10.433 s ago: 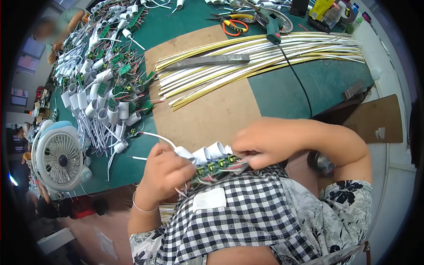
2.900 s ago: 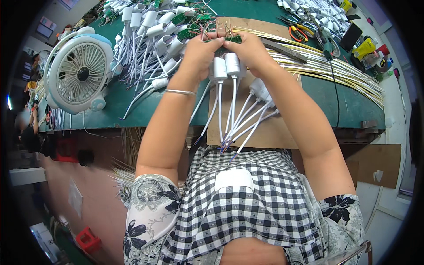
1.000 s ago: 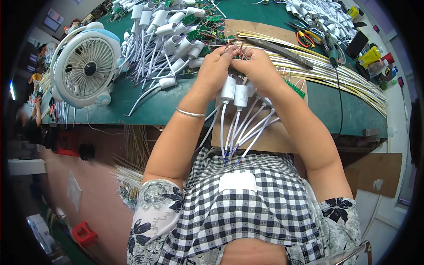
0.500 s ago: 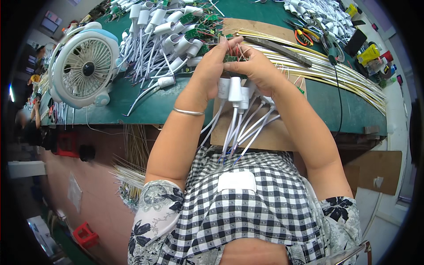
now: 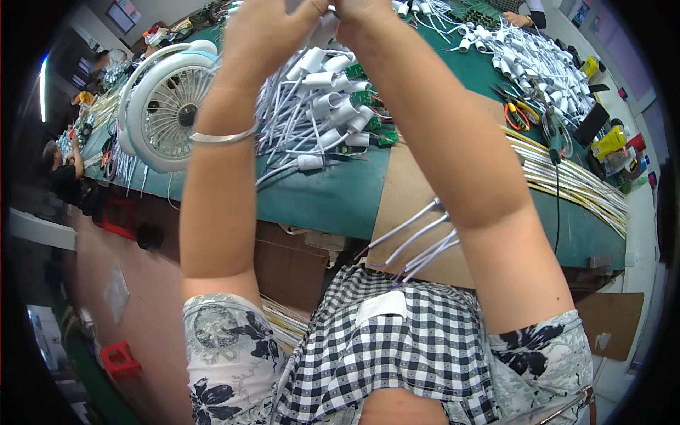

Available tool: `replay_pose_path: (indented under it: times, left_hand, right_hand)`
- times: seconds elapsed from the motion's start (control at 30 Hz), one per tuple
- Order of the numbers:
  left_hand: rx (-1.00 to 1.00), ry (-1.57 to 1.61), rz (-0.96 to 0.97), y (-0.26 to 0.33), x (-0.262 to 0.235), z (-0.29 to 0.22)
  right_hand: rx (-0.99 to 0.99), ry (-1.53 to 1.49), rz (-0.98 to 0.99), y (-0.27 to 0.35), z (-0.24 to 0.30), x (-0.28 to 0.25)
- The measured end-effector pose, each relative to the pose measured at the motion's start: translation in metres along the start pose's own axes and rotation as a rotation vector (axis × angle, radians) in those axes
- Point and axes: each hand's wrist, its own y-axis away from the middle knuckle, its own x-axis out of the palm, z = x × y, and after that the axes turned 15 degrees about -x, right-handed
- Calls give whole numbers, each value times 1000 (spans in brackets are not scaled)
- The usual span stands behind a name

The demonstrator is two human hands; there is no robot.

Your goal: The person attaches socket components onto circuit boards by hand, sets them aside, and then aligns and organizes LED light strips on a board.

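**Both hands raised, wires trailing down toward the body**

The green workbench (image 5: pixel 333 198) lies beneath the raised forearms. Nearer, the left hand (image 5: pixel 273 28) and right hand (image 5: pixel 365 10) meet at the top edge, fingertips cropped, so I cannot tell whether they clench or pinch. Below the right forearm, a bundle of white wires (image 5: pixel 418 244) emerges, its long axis running down and left, away from the fingers. Their upper ends are hidden, roughly equally near both hands.

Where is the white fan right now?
The white fan stands on the green table at the person's left, just beside the left forearm and the pile of white plugs.
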Motion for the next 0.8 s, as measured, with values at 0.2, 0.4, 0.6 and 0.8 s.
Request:
replay_pose_path:
  times: [0.2, 0.4, 0.6, 0.8]
  left_hand:
    - [-99, -8, -418, -15, 147, 49]
    - [-42, 162, -492, -49, 144, 47]
    - [-133, 192, -363, -25, 153, 53]
    - [-57, 251, -136, -28, 127, 47]
  right_hand:
    - [213, 574, -341, 4, -87, -90]
    - [344, 500, -437, -19, -76, -81]
    - [648, 207, -291, -2, -50, -95]
    - [625, 374, -315, 14, 18, -91]
